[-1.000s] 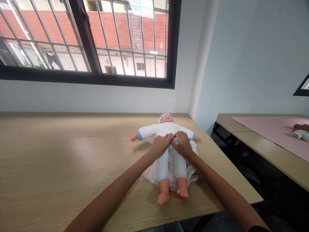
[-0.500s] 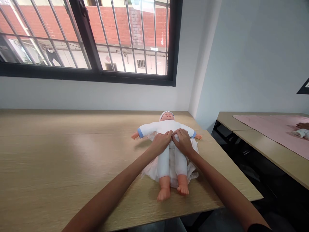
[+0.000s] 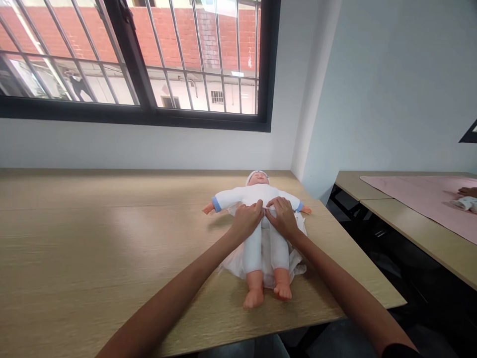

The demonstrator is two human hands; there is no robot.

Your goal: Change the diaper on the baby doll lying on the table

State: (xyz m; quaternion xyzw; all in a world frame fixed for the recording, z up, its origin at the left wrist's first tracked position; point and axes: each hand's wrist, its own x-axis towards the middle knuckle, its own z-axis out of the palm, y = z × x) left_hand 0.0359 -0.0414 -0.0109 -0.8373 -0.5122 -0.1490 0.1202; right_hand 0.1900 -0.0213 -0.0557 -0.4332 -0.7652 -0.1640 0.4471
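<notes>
A baby doll (image 3: 252,249) lies on its back on the wooden table, feet toward me. It wears a white outfit with blue cuffs and a white cap. Beneath it spreads a sheer, ruffled white cloth (image 3: 233,262), showing at both sides and between the legs. My left hand (image 3: 249,217) rests at the doll's waist, fingers pinched together on white fabric. Against it, fingertips nearly meeting, my right hand (image 3: 282,216) is bent in a similar pinch. The fingers cover most of the fabric between them, so its exact part is hidden.
The wooden table (image 3: 93,258) reaches to the wall below a barred window (image 3: 201,59). To the right, past a gap, another table carries a pink cloth (image 3: 417,199). Another person's hand (image 3: 467,192) is at the far right edge beside a white patterned item (image 3: 465,203).
My hands stay at the doll's waist with only a slight shift of the fingers. The doll lies as before, and the view has tilted very slightly.
</notes>
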